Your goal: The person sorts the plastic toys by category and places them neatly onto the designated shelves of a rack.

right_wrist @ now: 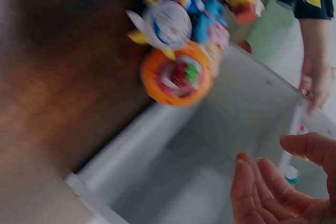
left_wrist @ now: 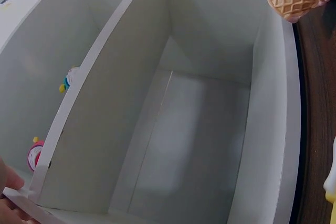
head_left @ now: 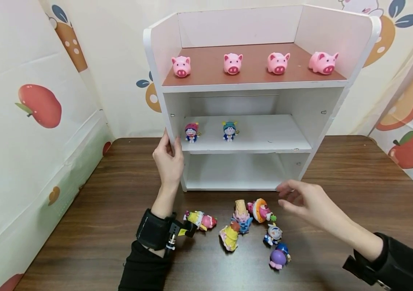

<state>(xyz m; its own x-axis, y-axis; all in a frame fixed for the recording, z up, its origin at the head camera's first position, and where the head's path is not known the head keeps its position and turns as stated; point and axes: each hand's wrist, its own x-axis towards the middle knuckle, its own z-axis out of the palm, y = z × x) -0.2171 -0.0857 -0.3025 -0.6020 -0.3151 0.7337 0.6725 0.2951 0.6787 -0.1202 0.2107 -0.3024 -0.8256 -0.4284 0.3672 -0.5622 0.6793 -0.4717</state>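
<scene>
My left hand (head_left: 169,161) grips the left side panel of a white toy shelf (head_left: 246,86), thumb at the front edge and fingers round the outside. In the left wrist view its thumb (left_wrist: 11,178) shows at the panel's corner. With fingers loosely bent and nothing held, my right hand (head_left: 310,200) hovers by the shelf's lower right front. Nearest to it lies a figurine with an orange ring (head_left: 259,210). Around that lie an ice-cream-cone figurine (head_left: 241,216), a yellow figurine (head_left: 230,236), a white-and-blue one (head_left: 273,234) and a purple one (head_left: 279,256).
Several pink pig figurines (head_left: 233,63) stand along the brown top level. On the middle level stand a pink-hatted figurine (head_left: 192,132) and a teal-hatted figurine (head_left: 229,131). A yellow-and-pink figurine (head_left: 201,220) lies beside my left wrist on the wooden table (head_left: 93,242).
</scene>
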